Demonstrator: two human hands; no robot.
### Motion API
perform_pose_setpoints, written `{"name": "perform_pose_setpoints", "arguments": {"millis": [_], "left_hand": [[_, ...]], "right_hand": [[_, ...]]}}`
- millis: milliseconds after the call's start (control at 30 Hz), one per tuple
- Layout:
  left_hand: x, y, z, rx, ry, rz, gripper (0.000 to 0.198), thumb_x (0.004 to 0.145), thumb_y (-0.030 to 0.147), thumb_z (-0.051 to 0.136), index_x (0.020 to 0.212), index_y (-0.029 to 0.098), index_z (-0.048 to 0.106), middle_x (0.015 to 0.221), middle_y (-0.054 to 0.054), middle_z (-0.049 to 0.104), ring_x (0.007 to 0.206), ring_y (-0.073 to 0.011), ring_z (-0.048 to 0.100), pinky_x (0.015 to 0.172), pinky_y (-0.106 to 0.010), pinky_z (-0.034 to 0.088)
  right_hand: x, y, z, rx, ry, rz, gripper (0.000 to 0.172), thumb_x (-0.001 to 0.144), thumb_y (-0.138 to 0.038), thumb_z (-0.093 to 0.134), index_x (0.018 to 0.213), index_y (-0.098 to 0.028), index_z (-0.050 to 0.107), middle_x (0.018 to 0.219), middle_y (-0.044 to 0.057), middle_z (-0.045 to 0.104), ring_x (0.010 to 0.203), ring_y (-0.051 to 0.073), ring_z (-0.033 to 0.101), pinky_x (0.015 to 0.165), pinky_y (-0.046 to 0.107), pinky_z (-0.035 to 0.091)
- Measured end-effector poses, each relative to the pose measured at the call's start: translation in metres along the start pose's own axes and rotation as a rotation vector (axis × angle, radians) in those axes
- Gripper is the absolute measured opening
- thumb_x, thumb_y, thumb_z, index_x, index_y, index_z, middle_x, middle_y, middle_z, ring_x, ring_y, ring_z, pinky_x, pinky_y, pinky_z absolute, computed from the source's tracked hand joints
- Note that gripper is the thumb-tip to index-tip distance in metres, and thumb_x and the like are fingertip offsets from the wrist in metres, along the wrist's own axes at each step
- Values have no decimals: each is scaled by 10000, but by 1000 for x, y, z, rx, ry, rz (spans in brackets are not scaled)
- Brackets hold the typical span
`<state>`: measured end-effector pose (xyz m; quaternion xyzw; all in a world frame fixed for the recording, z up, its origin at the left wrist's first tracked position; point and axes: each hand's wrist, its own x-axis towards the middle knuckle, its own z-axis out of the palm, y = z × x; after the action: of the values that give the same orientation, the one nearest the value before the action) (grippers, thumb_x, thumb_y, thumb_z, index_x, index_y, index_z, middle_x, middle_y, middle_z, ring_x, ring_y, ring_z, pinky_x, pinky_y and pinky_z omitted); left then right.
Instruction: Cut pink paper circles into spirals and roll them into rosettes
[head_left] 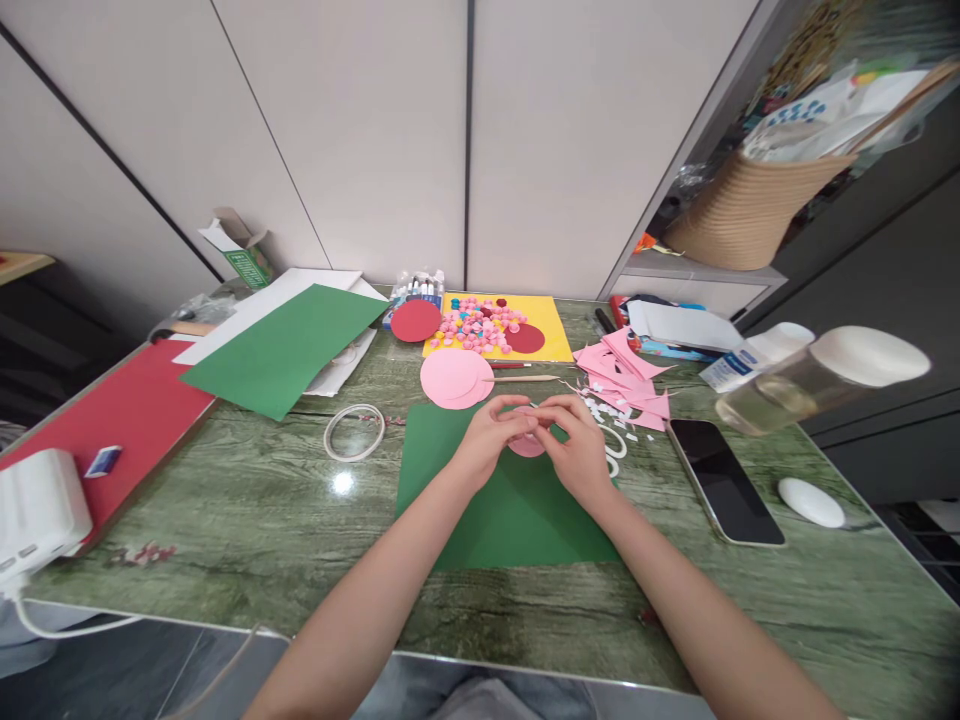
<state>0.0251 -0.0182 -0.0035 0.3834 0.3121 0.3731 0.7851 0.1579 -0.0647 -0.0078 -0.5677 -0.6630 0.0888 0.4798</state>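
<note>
We see the left hand (484, 440) with thumb and fingers closed on a small pink disc (527, 446), right between our two hands. The right hand (581, 450) bends in with fingertips drawn together at the disc; whether they grip it or something smaller, we cannot tell.

Beneath both hands lies a green sheet (517, 525) on a table (255, 530) whose green top is streaked like wood grain and catches a bright reflection left of the left hand. Near that hand rests a white ring (352, 459); farther left, a red sheet (157, 400) runs along the table. Just beyond the hands sit larger pink circles (446, 378), then a yellow sheet (556, 335). Right of the right hand we have a dark-screened phone (724, 480).

Past the table, pale panels (360, 130) stand ahead of our hands, with a woven basket (750, 210) on a shelf (697, 273) far right. Grey floor (154, 665) shows below, left of the left forearm.
</note>
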Motion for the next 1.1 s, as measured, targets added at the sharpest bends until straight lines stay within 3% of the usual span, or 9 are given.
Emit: {"name": "perform_pose_setpoints", "arguments": {"millis": [367, 533, 633, 900, 1100], "left_hand": [[0, 0, 2, 1, -21, -14, 386, 586, 196, 737, 926, 144, 562, 757, -35, 662, 642, -110, 597, 665, -256, 431], [0, 0, 2, 4, 56, -8, 413, 576, 209, 743, 940, 145, 559, 714, -21, 651, 614, -98, 574, 621, -233, 408], [0, 1, 1, -14, 97, -8, 410, 575, 205, 739, 939, 147, 559, 662, 8, 631, 560, -66, 530, 583, -206, 376], [1, 3, 0, 12, 30, -10, 390, 601, 193, 710, 955, 149, 554, 695, 0, 629, 606, -84, 569, 628, -224, 411], [1, -1, 0, 25, 7, -7, 399, 598, 196, 718, 956, 148, 547, 735, -23, 648, 611, -98, 589, 629, -236, 431]], "right_hand": [[1, -1, 1, 21, 34, 30, 56, 756, -171, 589, 733, -203, 550, 840, 26, 518, 836, 187, 538, 701, 321, 455], [1, -2, 0, 21, 17, 30, 16, 783, -203, 574, 794, -211, 582, 861, 26, 515, 719, 155, 540, 678, 312, 463], [0, -2, 0, 5, 9, 19, 70, 808, -227, 553, 852, -221, 608, 893, 33, 518, 707, 149, 546, 704, 322, 470], [0, 1, 1, 21, -98, -56, 233, 855, -174, 465, 1015, -253, 615, 976, 59, 517, 935, 192, 535, 787, 339, 469], [1, 3, 0, 14, -26, -30, 181, 809, -163, 532, 914, -252, 648, 932, 36, 539, 861, 177, 552, 748, 325, 474]]}}
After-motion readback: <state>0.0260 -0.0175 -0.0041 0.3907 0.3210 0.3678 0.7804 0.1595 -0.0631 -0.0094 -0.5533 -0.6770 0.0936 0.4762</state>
